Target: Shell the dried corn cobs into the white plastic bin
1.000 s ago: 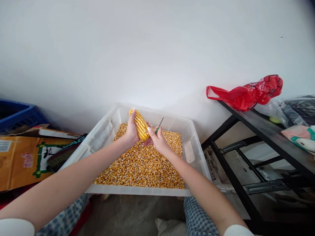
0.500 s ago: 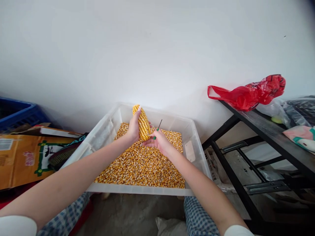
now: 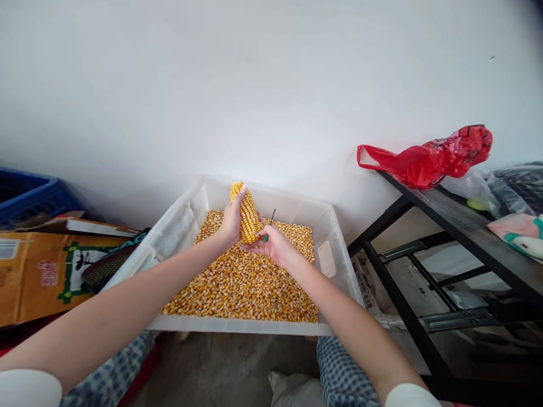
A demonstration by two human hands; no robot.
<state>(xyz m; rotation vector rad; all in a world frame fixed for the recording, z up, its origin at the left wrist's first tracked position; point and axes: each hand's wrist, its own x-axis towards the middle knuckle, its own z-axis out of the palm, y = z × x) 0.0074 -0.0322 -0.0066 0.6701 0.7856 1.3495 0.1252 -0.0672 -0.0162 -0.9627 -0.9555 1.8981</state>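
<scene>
My left hand [image 3: 232,219] is wrapped round a yellow corn cob [image 3: 247,216], thumb along its upper side. The cob is tilted, its lower end towards my right hand [image 3: 275,244]. In that hand's closed fingers is a small tool with a green handle and a thin dark shaft [image 3: 273,216], which looks like a screwdriver; the shaft points up. My right fingers are at the cob's lower end; whether the tool touches the kernels cannot be made out. Both hands are above loose corn kernels [image 3: 250,288] that cover the floor of a translucent plastic bin [image 3: 237,325].
A black metal frame table [image 3: 462,217] stands on the right, with a red plastic bag [image 3: 432,161] and other bags on top. To the left are a brown printed carton [image 3: 34,282] and a blue crate [image 3: 38,195]. A white wall [image 3: 271,85] rises behind the bin.
The tool in my right hand has turned a little, its shaft now more upright and lower. The cob is almost in the same place, still in my left hand.
</scene>
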